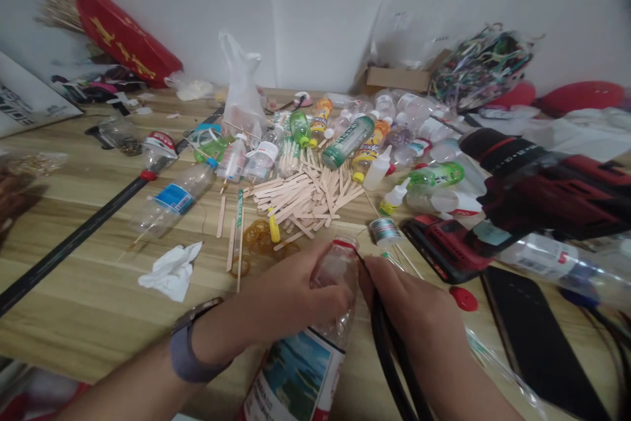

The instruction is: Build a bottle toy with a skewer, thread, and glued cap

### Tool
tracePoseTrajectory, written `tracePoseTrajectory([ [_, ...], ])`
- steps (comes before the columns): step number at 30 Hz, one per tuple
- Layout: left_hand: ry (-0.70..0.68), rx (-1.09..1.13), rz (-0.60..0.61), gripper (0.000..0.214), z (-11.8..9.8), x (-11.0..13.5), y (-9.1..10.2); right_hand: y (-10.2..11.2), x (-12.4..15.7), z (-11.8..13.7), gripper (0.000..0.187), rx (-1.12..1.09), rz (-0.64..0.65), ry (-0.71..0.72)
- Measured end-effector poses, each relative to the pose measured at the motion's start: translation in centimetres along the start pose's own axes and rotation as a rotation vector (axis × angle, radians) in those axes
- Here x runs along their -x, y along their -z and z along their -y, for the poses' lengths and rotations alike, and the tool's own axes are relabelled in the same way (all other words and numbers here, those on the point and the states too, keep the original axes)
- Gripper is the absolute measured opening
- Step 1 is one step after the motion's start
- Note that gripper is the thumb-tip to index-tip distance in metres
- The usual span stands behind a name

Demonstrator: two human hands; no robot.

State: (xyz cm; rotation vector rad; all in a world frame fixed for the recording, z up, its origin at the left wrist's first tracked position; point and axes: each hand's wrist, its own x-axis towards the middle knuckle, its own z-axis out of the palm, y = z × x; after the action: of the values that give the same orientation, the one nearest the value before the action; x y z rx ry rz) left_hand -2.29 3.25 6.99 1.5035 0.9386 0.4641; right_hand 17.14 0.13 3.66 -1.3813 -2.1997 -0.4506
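My left hand (296, 283) is wrapped round the upper part of a clear plastic bottle (340, 270). The bottle is tilted, has a blue picture label and a red ring below its uncapped mouth. Right beside the neck, my right hand (419, 309) is closed on a long black thing (387, 355) with two curved strands. Its thin end reaches the bottle's neck; its exact kind is not clear. A purple-strapped watch (190, 349) circles my left wrist.
Wooden craft sticks (315, 194) lie heaped ahead, with rubber bands (259, 237) nearby. Plastic bottles (350, 138) crowd the back. A red-black cordless drill (522, 191) stands right, above a black phone-like slab (542, 342). A crumpled tissue (172, 270) and a dark pole (73, 237) lie left.
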Motion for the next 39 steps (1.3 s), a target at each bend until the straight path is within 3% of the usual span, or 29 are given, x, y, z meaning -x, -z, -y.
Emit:
tracePoseTrajectory([
  [4,0.076,-0.162,-0.074,0.036,-0.4,0.5,-0.2,0.1,0.0,0.3,0.024,0.065,-0.052,0.012],
  [11,0.095,-0.245,-0.057,0.019,-1.6,0.7,-0.7,1.0,-0.8,0.3,0.027,0.102,-0.058,0.088],
  [15,0.107,-0.27,-0.073,0.014,-1.7,0.9,-0.9,0.9,-0.8,0.3,0.026,0.109,-0.073,0.042],
  [19,0.069,-0.341,-0.094,0.012,-2.1,0.9,-1.2,0.9,-0.7,0.1,0.024,0.059,-0.002,0.029],
  [23,0.041,-0.509,-0.17,0.011,-2.5,0.9,-1.3,0.8,-0.5,-0.2,0.022,-0.039,0.069,-0.081],
  [25,0.02,-0.488,-0.167,0.019,-2.5,1.1,-0.9,0.7,-0.3,-0.2,0.021,-0.098,0.04,-0.163],
  [29,-0.048,-0.244,-0.044,0.05,-1.5,1.2,0.1,0.8,-0.1,0.3,0.021,-0.26,-0.053,-0.28],
  [33,-0.094,0.057,-0.023,0.054,-0.1,0.5,0.3,0.9,-0.2,0.4,0.022,-0.317,-0.042,-0.323],
  [36,-0.082,0.057,-0.04,0.049,0.2,0.1,0.1,0.9,-0.2,0.1,0.023,-0.242,-0.003,-0.261],
  [39,-0.039,-0.097,-0.088,0.04,-0.3,0.1,-0.1,0.8,-0.1,-0.5,0.026,-0.087,0.001,-0.056],
])
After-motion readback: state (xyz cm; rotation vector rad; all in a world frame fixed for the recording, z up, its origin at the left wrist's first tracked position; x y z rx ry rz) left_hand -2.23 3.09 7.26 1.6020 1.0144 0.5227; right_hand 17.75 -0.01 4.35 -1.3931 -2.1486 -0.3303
